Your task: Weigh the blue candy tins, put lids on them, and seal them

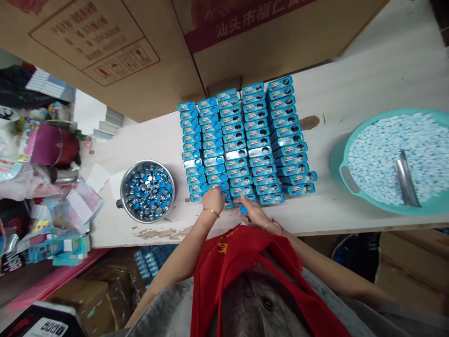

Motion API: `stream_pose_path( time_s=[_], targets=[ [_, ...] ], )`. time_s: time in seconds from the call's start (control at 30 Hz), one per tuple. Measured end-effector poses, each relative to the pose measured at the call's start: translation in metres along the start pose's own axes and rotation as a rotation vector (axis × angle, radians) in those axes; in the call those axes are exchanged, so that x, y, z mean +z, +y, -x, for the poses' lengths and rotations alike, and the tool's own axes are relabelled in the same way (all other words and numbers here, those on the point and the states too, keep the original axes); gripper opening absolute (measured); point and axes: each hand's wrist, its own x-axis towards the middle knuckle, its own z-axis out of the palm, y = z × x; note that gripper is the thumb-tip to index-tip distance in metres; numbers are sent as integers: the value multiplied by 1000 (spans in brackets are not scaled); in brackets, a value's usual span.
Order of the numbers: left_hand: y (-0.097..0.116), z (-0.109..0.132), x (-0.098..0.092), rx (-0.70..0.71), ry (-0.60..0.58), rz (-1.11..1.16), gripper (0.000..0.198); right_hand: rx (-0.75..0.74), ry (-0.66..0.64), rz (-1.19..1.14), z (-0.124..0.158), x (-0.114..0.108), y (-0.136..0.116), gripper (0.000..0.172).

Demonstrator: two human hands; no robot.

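Several columns of small blue tins (242, 136) stand close together on the table. Round blue lids sit on the tins of the two left columns, while dark or candy-filled round holes show in those on the right. My left hand (213, 200) is closed at the near end of the second column, its fingertips down on a tin; what they pinch is hidden. Just to its right, my right hand (254, 211) holds a round blue lid (243, 210) low at the near edge of the third column.
Left of the tins is a metal pot (121, 189) full of blue and silver lids. At right, a teal basin (338, 161) holds small pale candies and a metal scoop (407, 180). Large cardboard boxes (273, 51) stand behind. Packaging clutter (73, 206) lies at far left.
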Motion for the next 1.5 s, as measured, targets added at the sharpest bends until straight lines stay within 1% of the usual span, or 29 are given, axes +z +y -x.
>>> stream_pose_path(
  time_s=[0.1, 0.17, 0.23, 0.3, 0.33, 0.4, 0.47, 0.5, 0.53, 0.57, 0.6, 0.67, 0.73, 0.8, 0.9, 1.0, 1.1, 1.17, 1.23, 1.27, 1.33, 1.4, 1.43, 1.5],
  targets=[
    [-2, -11, -5, -44, -80, -23, 33, -52, -41, 24, -3, 0, 6, 63],
    [-4, -16, -7, -51, -96, -23, 36, -75, -67, 48, -3, 1, 7, 62],
    [-6, -15, -8, -51, -78, -20, 36, -91, -62, 64, -3, 3, 6, 62],
    [-7, -6, -6, -21, -24, 14, 32, -97, -39, 70, -1, 5, 5, 63],
    [-7, 1, -3, 18, 9, 60, 30, -100, -35, 72, 0, 6, 4, 64],
    [-8, 18, 6, 177, 49, 212, 25, -104, -37, 73, 3, 9, 2, 65],
    [-7, 37, 16, 364, 41, 363, 19, -104, -39, 74, 7, 11, 2, 66],
    [-6, 45, 21, 422, 32, 408, 16, -106, -39, 79, 8, 11, 2, 65],
    [-4, 51, 25, 444, 28, 429, 12, -106, -36, 90, 10, 11, 3, 63],
    [-3, 56, 27, 428, 38, 434, 8, -103, -34, 106, 11, 11, 3, 62],
    [-2, 59, 28, 383, 53, 430, 5, -102, -31, 123, 12, 11, 4, 61],
    [-1, 57, 27, 249, 80, 387, 6, -108, -22, 146, 13, 7, 4, 60],
    [-1, 49, 23, 102, 73, 286, 10, -109, -5, 152, 14, 2, 3, 60],
    [-1, 37, 19, -3, 24, 167, 14, -96, 5, 140, 14, -5, 3, 59],
    [-1, 21, 18, -49, -50, 83, 19, -56, 20, 114, 15, -11, 3, 56],
    [-4, 10, 18, -65, -80, 70, 24, -41, 19, 87, 15, -11, 2, 53],
    [-7, 7, 19, -74, -82, 46, 32, -6, 9, 27, 15, -8, -1, 52],
    [-9, 12, 18, -69, -62, 19, 33, 29, 15, -43, 14, -5, -4, 53],
    [-7, 23, 17, -11, -16, 30, 30, 58, 23, -120, 15, -3, -6, 55],
    [-5, 31, 16, 48, 10, 72, 28, 67, 26, -153, 15, -2, -8, 56],
    [3, 49, 16, 219, 42, 204, 25, 75, 39, -207, 18, 0, -10, 62],
    [14, 66, 16, 367, 34, 307, 25, 77, 43, -254, 22, 3, -13, 68],
    [20, 72, 16, 403, 25, 324, 27, 72, 36, -269, 24, 4, -14, 71],
    [30, 76, 16, 412, 16, 307, 32, 48, 4, -260, 27, 5, -15, 74]
  ],
)
